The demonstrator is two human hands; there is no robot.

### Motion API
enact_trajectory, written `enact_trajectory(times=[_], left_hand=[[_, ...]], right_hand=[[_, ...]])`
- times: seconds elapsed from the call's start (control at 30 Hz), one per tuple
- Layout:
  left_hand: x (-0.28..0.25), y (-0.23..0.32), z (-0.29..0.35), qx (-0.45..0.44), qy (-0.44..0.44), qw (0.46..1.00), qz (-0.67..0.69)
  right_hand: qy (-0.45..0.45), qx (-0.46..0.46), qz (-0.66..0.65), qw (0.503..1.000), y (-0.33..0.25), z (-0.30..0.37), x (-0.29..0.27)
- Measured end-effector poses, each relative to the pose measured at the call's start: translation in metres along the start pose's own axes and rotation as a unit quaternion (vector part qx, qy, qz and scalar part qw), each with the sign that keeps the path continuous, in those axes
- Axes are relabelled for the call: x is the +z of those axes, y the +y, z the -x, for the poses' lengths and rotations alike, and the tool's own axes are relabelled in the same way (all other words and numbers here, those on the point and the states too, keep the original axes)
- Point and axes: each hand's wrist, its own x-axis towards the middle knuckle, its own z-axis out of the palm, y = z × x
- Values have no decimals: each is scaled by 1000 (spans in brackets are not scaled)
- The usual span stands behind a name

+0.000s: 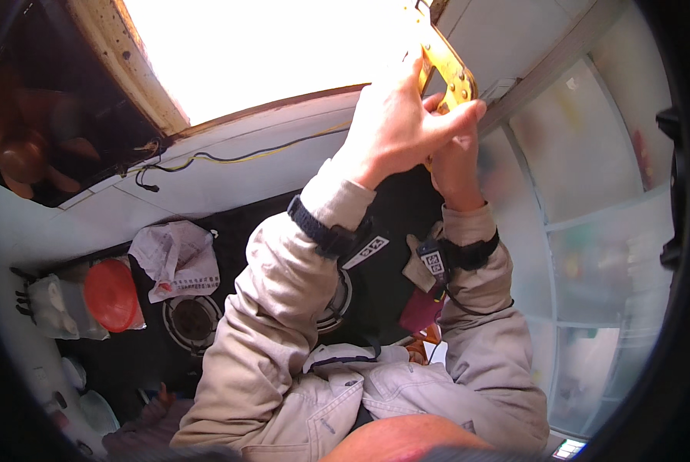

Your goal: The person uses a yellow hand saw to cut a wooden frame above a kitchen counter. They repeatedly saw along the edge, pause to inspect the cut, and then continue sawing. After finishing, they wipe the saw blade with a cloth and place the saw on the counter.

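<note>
Both my arms reach up toward the bright window opening (260, 46), at the upper right of the view. A yellow tool (456, 81) with a looped handle and several round screws or rivets is held up there; its far end fades into the glare, so its exact kind is unclear. My left hand (395, 127) is closed around the left side of the tool, thumb pointing right. Partly behind it, my right hand (456, 165) is closed on the lower part of the same tool, with most of its fingers hidden by the left hand.
A brown fan (25, 158) sits in the dark opening at left. A loose cable (229, 159) runs along the sill. Below are a black counter with a gas burner (191, 322), a crumpled printed bag (177, 258) and a red basin (112, 294). Frosted panels (599, 131) line the right.
</note>
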Motion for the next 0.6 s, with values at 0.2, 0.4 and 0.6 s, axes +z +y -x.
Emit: enact_trajectory(times=[0.2, 0.4, 0.6], left_hand=[[-1, 2, 4, 32, 14, 999, 3], [1, -9, -2, 5, 14, 1000, 9], [0, -11, 1, -34, -43, 996, 70]], right_hand=[[70, 36, 15, 997, -4, 7, 4], [3, 35, 9, 999, 2, -2, -3], [-9, 52, 17, 998, 4, -2, -5]])
